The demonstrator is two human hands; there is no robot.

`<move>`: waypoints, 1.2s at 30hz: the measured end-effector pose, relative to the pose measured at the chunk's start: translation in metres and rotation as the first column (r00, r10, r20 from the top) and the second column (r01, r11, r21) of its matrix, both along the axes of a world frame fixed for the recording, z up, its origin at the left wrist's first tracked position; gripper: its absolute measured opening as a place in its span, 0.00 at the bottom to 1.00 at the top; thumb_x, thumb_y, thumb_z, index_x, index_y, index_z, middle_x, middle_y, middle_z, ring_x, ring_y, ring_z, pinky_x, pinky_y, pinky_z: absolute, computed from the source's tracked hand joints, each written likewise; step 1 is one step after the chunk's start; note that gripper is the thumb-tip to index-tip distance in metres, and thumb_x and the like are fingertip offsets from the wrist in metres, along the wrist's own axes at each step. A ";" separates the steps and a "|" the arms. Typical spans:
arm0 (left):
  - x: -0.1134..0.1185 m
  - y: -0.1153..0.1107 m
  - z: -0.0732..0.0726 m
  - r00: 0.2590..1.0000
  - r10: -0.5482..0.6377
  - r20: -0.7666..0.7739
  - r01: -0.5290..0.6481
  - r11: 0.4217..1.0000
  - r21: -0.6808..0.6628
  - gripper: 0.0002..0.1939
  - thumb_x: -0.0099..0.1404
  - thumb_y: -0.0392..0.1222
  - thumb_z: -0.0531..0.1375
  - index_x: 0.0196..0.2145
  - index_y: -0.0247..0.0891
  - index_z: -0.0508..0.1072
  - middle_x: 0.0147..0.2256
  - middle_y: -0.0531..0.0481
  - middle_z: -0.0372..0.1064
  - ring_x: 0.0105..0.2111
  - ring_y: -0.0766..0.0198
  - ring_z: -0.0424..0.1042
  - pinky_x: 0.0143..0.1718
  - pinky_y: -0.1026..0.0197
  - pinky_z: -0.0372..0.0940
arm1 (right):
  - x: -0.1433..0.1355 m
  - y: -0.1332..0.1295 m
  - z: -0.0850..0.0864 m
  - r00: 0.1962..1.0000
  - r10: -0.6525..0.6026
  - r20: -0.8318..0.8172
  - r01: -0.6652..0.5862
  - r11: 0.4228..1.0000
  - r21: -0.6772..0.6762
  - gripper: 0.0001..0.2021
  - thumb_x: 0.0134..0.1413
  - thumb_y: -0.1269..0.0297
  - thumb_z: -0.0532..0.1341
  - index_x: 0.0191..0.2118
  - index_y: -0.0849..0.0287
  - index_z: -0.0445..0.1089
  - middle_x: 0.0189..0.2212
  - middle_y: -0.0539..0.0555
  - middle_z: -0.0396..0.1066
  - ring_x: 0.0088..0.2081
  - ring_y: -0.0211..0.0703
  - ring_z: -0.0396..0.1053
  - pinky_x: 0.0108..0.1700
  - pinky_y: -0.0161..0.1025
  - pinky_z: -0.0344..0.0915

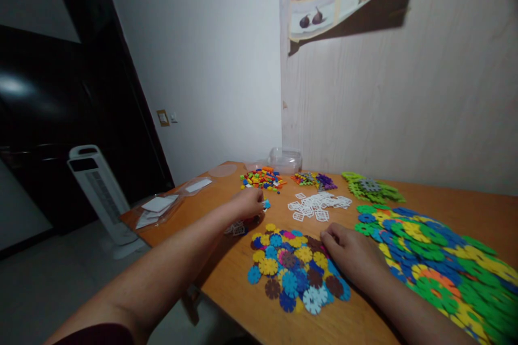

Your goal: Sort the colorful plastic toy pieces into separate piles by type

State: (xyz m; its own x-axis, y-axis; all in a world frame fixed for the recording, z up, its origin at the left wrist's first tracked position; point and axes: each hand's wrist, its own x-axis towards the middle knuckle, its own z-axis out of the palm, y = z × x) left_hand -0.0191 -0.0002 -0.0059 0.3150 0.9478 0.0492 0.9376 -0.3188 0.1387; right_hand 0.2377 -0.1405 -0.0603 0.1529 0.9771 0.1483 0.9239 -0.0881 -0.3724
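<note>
My left hand (247, 204) reaches over the table with its fingers closed in a pinch. A small blue-and-white plastic piece (266, 205) shows at its fingertips. Under the wrist lie some white lattice pieces (238, 228), partly hidden by the arm. My right hand (343, 248) rests at the right edge of a pile of notched snowflake discs (289, 283) in yellow, blue, brown and white. Its fingers are curled, and what they may hold is hidden. Beyond both hands sits a pile of white lattice squares (318, 205).
Bright small blocks (263, 178), purple pieces (325, 181) and lime-green gear-like pieces (374, 188) lie at the back, near a clear plastic box (286, 160). Large flower discs (441, 264) spread at the right. Bagged papers (157, 206) lie near the left edge; a white tower fan (101, 191) stands beyond.
</note>
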 end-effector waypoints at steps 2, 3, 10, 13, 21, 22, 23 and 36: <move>-0.002 0.004 -0.002 0.999 0.020 0.028 -0.021 1.000 0.009 0.10 0.53 0.42 0.61 0.34 0.39 0.77 0.32 0.48 0.74 0.29 0.61 0.68 0.29 0.63 0.58 | 0.000 0.000 0.001 1.000 0.004 -0.002 -0.004 1.000 0.002 0.18 0.64 0.52 0.49 0.31 0.53 0.70 0.29 0.53 0.75 0.32 0.45 0.71 0.28 0.38 0.45; -0.003 0.006 -0.003 0.999 0.020 0.042 -0.020 1.000 0.003 0.10 0.52 0.42 0.61 0.34 0.39 0.77 0.32 0.49 0.74 0.29 0.62 0.68 0.29 0.63 0.58 | 0.000 0.000 0.000 1.000 0.005 -0.004 -0.005 1.000 0.001 0.18 0.64 0.53 0.49 0.31 0.53 0.70 0.29 0.53 0.75 0.32 0.45 0.71 0.28 0.37 0.45; -0.001 0.018 -0.002 0.986 -0.012 0.169 0.027 0.996 -0.087 0.06 0.51 0.36 0.59 0.26 0.35 0.76 0.22 0.53 0.67 0.24 0.66 0.63 0.26 0.64 0.55 | -0.001 -0.002 0.000 1.000 0.006 -0.007 -0.005 1.000 0.027 0.17 0.64 0.53 0.49 0.30 0.53 0.69 0.29 0.53 0.76 0.31 0.44 0.70 0.28 0.37 0.45; 0.004 0.015 0.001 0.967 0.023 0.252 0.004 0.994 -0.105 0.04 0.49 0.33 0.59 0.25 0.35 0.74 0.21 0.54 0.64 0.22 0.68 0.61 0.24 0.65 0.53 | -0.002 -0.002 0.002 1.000 0.000 -0.012 0.000 1.000 0.026 0.17 0.64 0.53 0.49 0.30 0.53 0.69 0.30 0.53 0.76 0.31 0.43 0.69 0.28 0.37 0.45; 0.006 0.011 0.002 0.954 0.059 0.295 -0.022 0.992 -0.128 0.04 0.46 0.34 0.61 0.24 0.36 0.70 0.20 0.56 0.63 0.22 0.67 0.60 0.23 0.66 0.51 | -0.004 -0.003 0.005 1.000 -0.016 -0.026 0.016 1.000 0.023 0.17 0.64 0.53 0.50 0.31 0.53 0.71 0.31 0.52 0.77 0.32 0.43 0.70 0.28 0.37 0.44; 0.005 0.012 0.002 0.952 0.047 0.303 -0.013 0.993 -0.113 0.03 0.47 0.35 0.62 0.23 0.36 0.70 0.20 0.56 0.63 0.22 0.68 0.60 0.23 0.66 0.51 | -0.005 -0.003 0.006 0.999 -0.020 -0.027 0.021 1.000 0.016 0.17 0.64 0.53 0.50 0.32 0.53 0.71 0.31 0.53 0.77 0.32 0.43 0.70 0.28 0.37 0.44; 0.004 0.013 0.002 0.948 0.033 0.316 0.000 0.995 -0.104 0.03 0.48 0.35 0.62 0.22 0.36 0.69 0.19 0.57 0.62 0.22 0.68 0.59 0.23 0.66 0.50 | -0.005 -0.003 0.007 0.999 -0.023 -0.027 0.023 1.000 0.011 0.16 0.64 0.53 0.50 0.32 0.53 0.72 0.31 0.53 0.77 0.32 0.43 0.70 0.28 0.37 0.44; 0.053 0.028 0.003 0.577 0.102 0.810 0.175 0.954 -0.245 0.06 0.60 0.39 0.60 0.29 0.34 0.71 0.23 0.53 0.66 0.22 0.70 0.64 0.27 0.66 0.59 | -0.003 -0.002 0.004 0.999 -0.003 -0.034 0.003 1.000 0.027 0.16 0.64 0.54 0.51 0.31 0.53 0.71 0.30 0.52 0.77 0.31 0.42 0.70 0.28 0.37 0.44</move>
